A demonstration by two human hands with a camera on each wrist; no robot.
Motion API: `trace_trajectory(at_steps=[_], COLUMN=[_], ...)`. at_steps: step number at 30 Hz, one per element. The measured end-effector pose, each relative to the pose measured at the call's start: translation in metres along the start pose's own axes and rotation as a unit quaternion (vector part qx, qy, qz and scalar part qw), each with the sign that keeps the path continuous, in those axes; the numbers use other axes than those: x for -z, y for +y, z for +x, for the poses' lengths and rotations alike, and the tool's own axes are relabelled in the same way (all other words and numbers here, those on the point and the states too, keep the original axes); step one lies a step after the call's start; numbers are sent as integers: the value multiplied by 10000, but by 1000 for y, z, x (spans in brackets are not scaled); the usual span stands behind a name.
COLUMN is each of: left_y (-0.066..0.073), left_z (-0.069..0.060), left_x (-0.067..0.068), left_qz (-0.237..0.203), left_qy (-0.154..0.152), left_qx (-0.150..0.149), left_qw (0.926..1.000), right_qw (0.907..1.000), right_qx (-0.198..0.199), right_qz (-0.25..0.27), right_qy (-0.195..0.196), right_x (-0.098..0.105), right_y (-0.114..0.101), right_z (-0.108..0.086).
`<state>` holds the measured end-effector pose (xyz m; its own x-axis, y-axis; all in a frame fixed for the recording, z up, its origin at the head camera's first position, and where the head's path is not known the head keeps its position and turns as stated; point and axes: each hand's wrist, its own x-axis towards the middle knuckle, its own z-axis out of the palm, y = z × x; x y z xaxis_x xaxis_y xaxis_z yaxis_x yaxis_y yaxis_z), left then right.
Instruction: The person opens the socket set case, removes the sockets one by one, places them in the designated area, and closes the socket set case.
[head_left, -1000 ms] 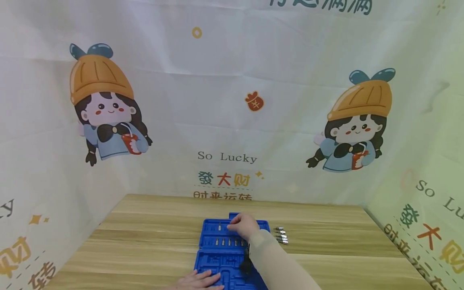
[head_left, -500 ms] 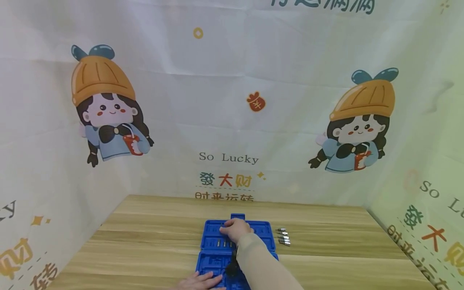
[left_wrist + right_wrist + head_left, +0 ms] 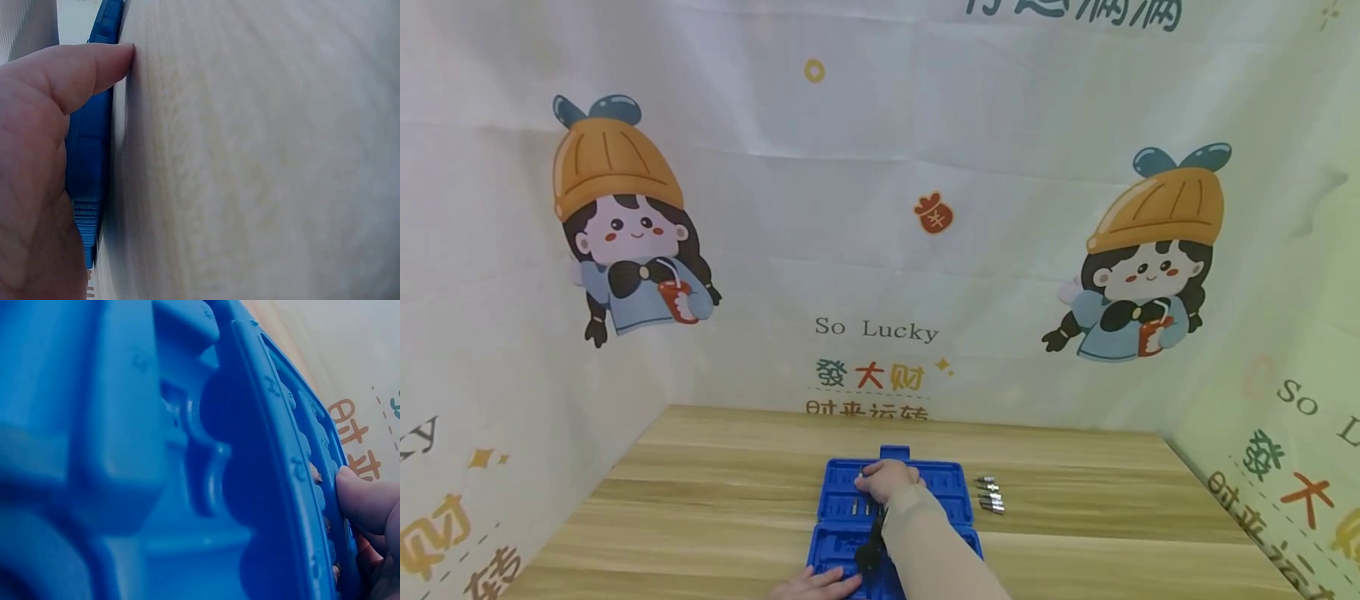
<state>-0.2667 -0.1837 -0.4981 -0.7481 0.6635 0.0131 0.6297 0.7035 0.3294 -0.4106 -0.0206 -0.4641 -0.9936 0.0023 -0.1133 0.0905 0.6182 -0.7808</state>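
A blue moulded tool case (image 3: 842, 533) lies unfolded on the wooden table. My right hand (image 3: 891, 481) reaches over its far half, thumb and fingertips brought together at the upper row of slots. They seem to pinch a small metal bit socket (image 3: 861, 476), mostly hidden by the fingers. More bit sockets (image 3: 855, 506) stand in the lower row, partly covered by my hand. In the right wrist view, the thumb (image 3: 369, 497) is at the case's far side. My left hand (image 3: 820, 585) rests with extended fingers on the case's near left part; its thumb (image 3: 94, 69) lies along the blue edge.
Several loose silver bit sockets (image 3: 991, 496) lie in a column on the table right of the case. A latch tab (image 3: 894, 452) sticks out at the case's far edge. A printed cloth (image 3: 880, 275) hangs behind the table (image 3: 700, 483).
My right hand has moved left along the upper row to the bit socket standing there, covering more of the lower row. The left hand stays on the case. The view has shifted slightly.
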Motion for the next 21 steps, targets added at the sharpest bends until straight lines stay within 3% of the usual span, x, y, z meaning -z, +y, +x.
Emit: trace_trajectory(at_steps=[6,14,21], left_y=[-2,0,-5], left_z=[0,-2,-4], left_x=[-1,-2,-3], left_qz=[-8,37,304], left_qy=[99,277,394], left_qx=[-127,-171,-569], left_qw=[9999,9995,9971], right_qw=[9996,9997,9997], right_qx=[107,164,41], right_qz=[240,72,-129], right_qy=[137,179,223], right_x=[-2,-2,-2], right_y=[2,0,-2], right_z=[0,-5,-7])
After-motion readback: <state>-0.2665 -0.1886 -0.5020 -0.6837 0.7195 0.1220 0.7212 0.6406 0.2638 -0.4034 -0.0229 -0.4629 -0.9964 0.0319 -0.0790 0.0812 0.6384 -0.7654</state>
